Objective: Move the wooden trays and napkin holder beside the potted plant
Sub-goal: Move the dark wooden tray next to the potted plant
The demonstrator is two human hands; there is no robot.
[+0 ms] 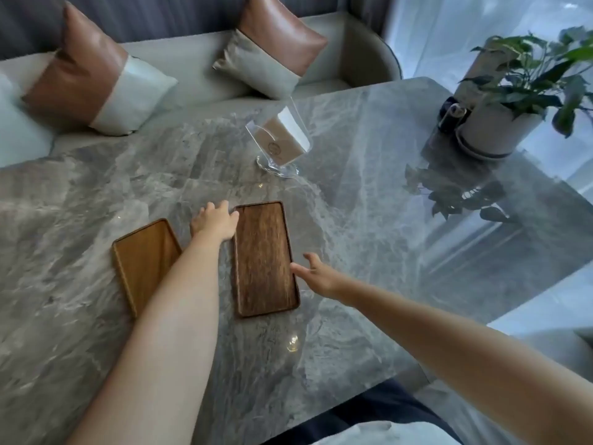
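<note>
Near the table's (369,220) front edge, both open hands, left hand (214,221) and right hand (316,273), flanked the dark tray (264,256); its shallow rim risked slipping from spread fingers on polished stone.

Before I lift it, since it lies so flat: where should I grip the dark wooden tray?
Probably by the two long raised rims of the dark rectangular wooden tray, one hand from each side. The left hand and right hand already flank it, and it lies flat on the grey marble table.

Beyond my reach a grey sofa (199,69) holds two brown-and-white cushions (93,75); the grey marble table (369,226) under me reflects daylight from sheer curtains (449,24) rightward.
</note>
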